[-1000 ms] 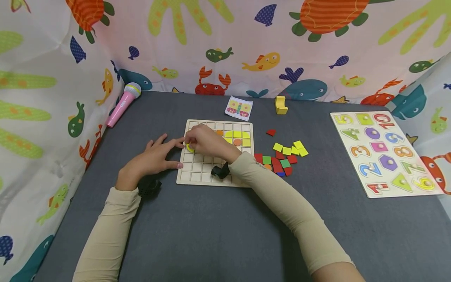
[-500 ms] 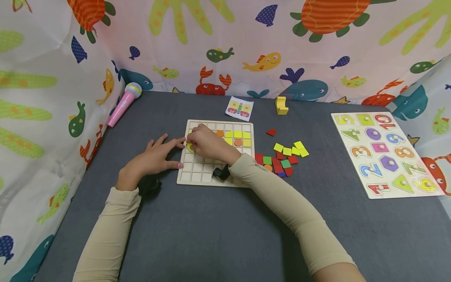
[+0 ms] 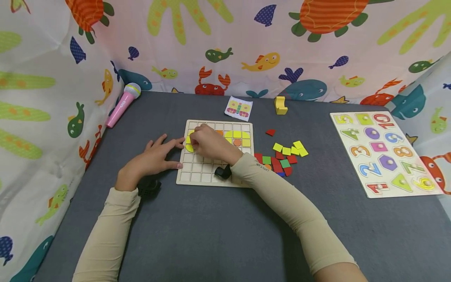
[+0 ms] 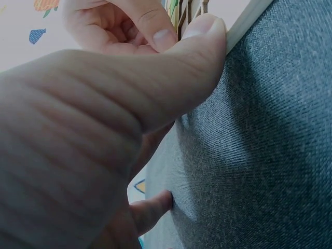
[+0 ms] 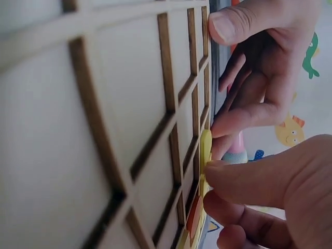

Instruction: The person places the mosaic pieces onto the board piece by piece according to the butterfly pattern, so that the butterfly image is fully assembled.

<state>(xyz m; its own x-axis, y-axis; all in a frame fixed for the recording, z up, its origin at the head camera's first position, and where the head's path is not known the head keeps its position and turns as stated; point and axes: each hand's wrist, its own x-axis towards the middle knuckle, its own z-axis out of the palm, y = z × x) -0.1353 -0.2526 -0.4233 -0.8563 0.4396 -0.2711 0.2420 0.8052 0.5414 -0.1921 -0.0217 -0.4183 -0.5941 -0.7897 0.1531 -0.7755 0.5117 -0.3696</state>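
A wooden grid board [image 3: 197, 178] lies on the table, with yellow and orange tiles set in some of its upper squares. My left hand [image 3: 155, 158] is spread at the board's left edge, its thumb and index finger touching the rim. Over the upper left squares is my right hand [image 3: 213, 145], fingers curled. In the right wrist view its thumb and fingertips pinch at a yellow tile [image 5: 206, 145] at the grid surface, close to an orange tile [image 5: 195, 215]. Squares beneath the right hand are hidden in the head view.
Loose red, green, blue and yellow tiles [image 3: 277, 162] lie right of the board. Behind it are a butterfly picture card [image 3: 239, 108] and a yellow block [image 3: 280, 105]. A pink toy microphone [image 3: 123, 105] is at left, a number puzzle board [image 3: 384, 156] at right.
My right hand has shifted slightly to the right, showing more of the yellow tiles in the board's left column. The left hand has stayed at the board's edge.
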